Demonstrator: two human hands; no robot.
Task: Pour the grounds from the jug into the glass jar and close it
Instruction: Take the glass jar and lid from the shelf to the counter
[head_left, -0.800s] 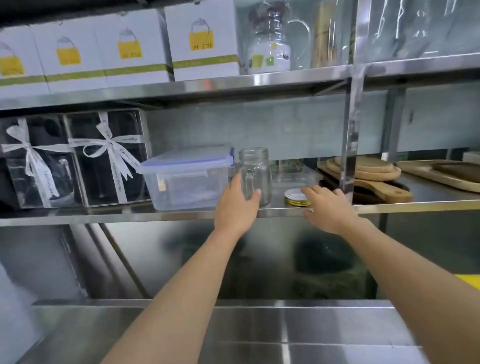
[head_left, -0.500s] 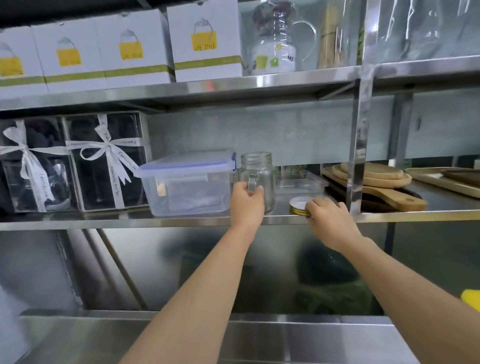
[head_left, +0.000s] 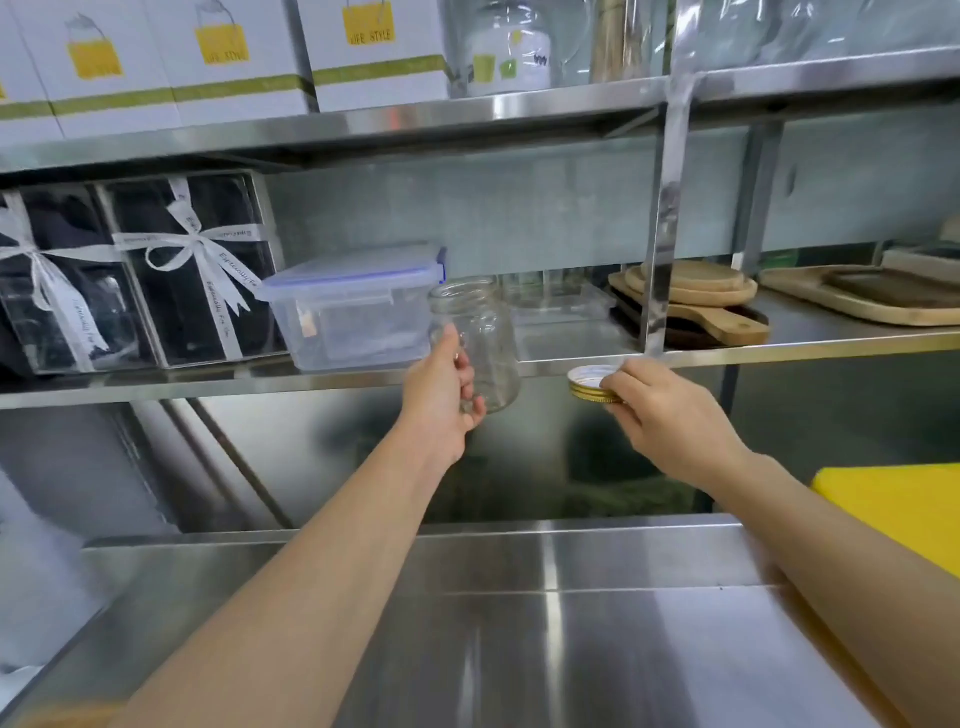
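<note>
Head view: the left hand (head_left: 441, 387) is now lifting the empty glass jar (head_left: 480, 345) clear of the shelf (head_left: 779, 347) it was standing on, while the right hand (head_left: 670, 410) is pinching the gold lid (head_left: 589, 383) off the edge, so both are coming down toward the surface (head_left: 519, 649) for pouring.

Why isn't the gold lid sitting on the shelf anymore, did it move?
Yes. The right hand has pulled the gold lid off the steel shelf; it is now held in front of and just below the shelf's front edge, toward the person.
</note>
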